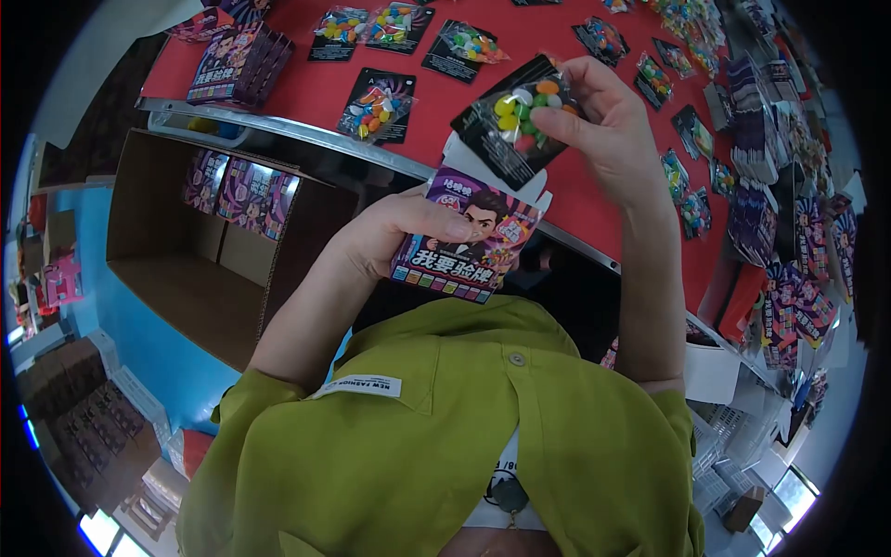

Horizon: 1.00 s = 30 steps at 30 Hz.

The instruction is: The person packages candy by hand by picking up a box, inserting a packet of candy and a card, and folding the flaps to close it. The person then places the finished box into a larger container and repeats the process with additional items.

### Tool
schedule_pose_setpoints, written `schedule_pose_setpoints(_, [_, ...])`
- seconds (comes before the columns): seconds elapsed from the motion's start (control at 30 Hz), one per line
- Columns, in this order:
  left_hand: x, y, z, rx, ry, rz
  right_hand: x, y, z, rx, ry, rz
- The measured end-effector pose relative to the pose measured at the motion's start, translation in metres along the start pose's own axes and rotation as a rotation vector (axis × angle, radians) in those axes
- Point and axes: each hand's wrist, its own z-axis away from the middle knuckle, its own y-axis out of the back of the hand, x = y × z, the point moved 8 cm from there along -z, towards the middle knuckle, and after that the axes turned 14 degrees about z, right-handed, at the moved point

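Note:
Near the middle, my left hand grips a small purple printed box, its thumb across the front. The top of this box is open, with white flaps raised. Just above the opening, my right hand pinches a black card with a clear packet of colourful candies. The card is tilted, its lower end at the box's flaps. Whether that end is inside the box I cannot tell. Another black card with a candy packet lies on the red table, left of my right hand.
Stacked purple boxes stand at the table's upper left. A large cardboard carton below the table edge holds several purple boxes. More candy cards lie at the right, beside piles of flat purple boxes.

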Motion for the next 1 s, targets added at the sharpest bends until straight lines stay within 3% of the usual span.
schedule_pose_setpoints(0.1, [0.013, -0.001, -0.005, 0.017, -0.081, -0.072, -0.015, -0.007, 0.014, -0.102, 0.045, 0.180])
schedule_pose_setpoints(0.13, [0.015, -0.002, -0.009, 0.011, -0.074, -0.075, -0.021, -0.011, 0.017, -0.202, 0.079, 0.412])
schedule_pose_setpoints(0.2, [0.025, -0.006, -0.015, 0.033, -0.151, -0.244, -0.024, -0.014, 0.021, -0.173, 0.143, 0.395])
schedule_pose_setpoints(0.27, [0.032, -0.006, -0.027, 0.050, -0.106, -0.262, -0.031, -0.012, 0.026, -0.146, 0.211, 0.377])
schedule_pose_setpoints(0.37, [0.042, -0.019, -0.054, -0.149, -0.154, -0.602, -0.050, -0.004, 0.042, -0.101, 0.382, 0.499])
schedule_pose_setpoints(0.43, [0.044, -0.022, -0.069, -0.160, -0.143, -0.767, -0.044, 0.002, 0.052, -0.015, 0.372, 0.892])
schedule_pose_setpoints(0.47, [0.041, -0.024, -0.076, -0.168, -0.129, -0.931, -0.038, 0.003, 0.055, -0.008, 0.363, 0.898])
schedule_pose_setpoints(0.53, [0.035, -0.022, -0.087, -0.168, -0.109, -0.903, -0.016, 0.011, 0.058, 0.047, 0.253, 0.820])
schedule_pose_setpoints(0.6, [0.038, -0.036, -0.084, -0.365, -0.369, -1.030, -0.012, 0.007, 0.067, 0.103, 0.296, 0.689])
schedule_pose_setpoints(0.77, [0.035, -0.013, -0.072, -0.300, -0.412, -0.655, 0.003, 0.011, 0.074, 0.263, 0.265, 0.238])
schedule_pose_setpoints(0.87, [0.034, -0.010, -0.066, -0.219, -0.447, -0.621, 0.010, 0.007, 0.074, 0.204, 0.260, 0.281])
schedule_pose_setpoints(0.93, [0.038, -0.014, -0.063, -0.147, -0.464, -0.673, -0.009, -0.002, 0.079, 0.215, 0.418, 0.871])
schedule_pose_setpoints(0.97, [0.037, -0.015, -0.064, -0.098, -0.399, -0.682, -0.008, -0.003, 0.079, 0.214, 0.414, 0.870])
schedule_pose_setpoints(1.0, [0.034, -0.014, -0.066, -0.052, -0.333, -0.689, -0.003, 0.001, 0.076, 0.226, 0.346, 0.674])
